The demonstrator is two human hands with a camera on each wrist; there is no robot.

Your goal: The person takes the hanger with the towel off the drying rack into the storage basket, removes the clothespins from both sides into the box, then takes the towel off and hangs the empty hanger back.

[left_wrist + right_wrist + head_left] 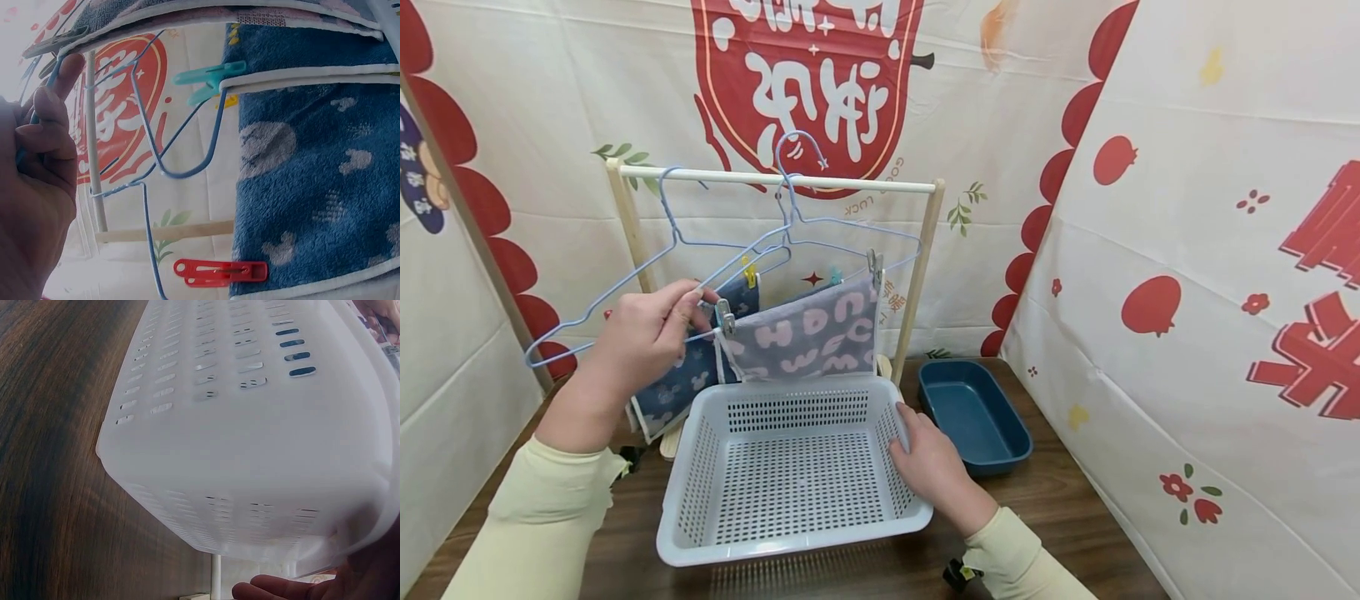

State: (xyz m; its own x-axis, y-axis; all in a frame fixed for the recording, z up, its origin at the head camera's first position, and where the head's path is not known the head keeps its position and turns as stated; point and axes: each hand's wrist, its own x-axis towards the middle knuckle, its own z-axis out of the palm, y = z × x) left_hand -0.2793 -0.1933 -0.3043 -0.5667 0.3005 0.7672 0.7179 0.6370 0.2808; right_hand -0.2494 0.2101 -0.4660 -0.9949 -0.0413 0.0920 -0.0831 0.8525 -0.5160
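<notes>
My left hand (651, 333) grips the near end of a blue wire hanger (800, 137). From that hanger hangs a grey towel (805, 329) with pink letters, held by grey clothespins (726, 318). Whether its hook sits over the rack's rod (865, 183) I cannot tell. With its thumb inside, my right hand (928, 458) holds the right rim of a white perforated basket (797, 546), whose visible inside holds nothing. Behind the left hand, a dark blue patterned towel (312, 169) hangs with a teal clothespin (209, 81) and a red clothespin (222, 273).
Another blue hanger (602, 296) reaches out from the rack on the left. A dark teal tub (973, 417) stands on the brown wooden table (1052, 517), right of the basket. Printed cloth walls (1187, 208) enclose the table at the back and sides.
</notes>
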